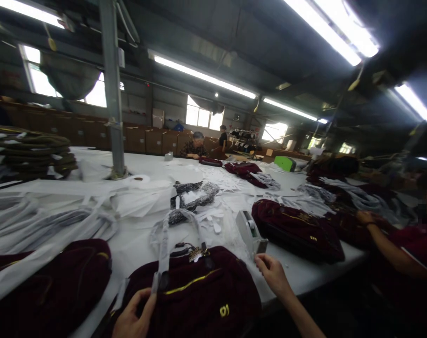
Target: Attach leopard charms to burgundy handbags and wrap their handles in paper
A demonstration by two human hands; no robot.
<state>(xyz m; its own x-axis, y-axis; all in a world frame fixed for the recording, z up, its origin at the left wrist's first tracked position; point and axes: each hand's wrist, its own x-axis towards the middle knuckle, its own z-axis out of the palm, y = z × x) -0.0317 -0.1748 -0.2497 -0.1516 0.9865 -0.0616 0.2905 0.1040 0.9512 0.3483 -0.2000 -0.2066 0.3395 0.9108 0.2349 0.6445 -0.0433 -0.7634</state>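
Note:
In front of me lies a maroon bag (199,295) with a yellow zip line and a small yellow emblem. Its handle (164,249) is wrapped in whitish translucent material and stands up from the top. My left hand (138,312) pinches the lower end of that wrapping at the bag's left side. At the right, my right hand (271,272) has thumb and forefinger together at the near end of a grey tape dispenser (248,232); anything between the fingertips is too small to make out. A dark ornament (195,253) hangs at the handle's base.
More maroon bags lie at the left (58,281) and right (298,230). Stacked olive items (34,155) stand at the back left, near a metal post (111,94). Paper scraps (224,180) cover the middle. A co-worker's arm (389,244) reaches in from the right; another person sits opposite.

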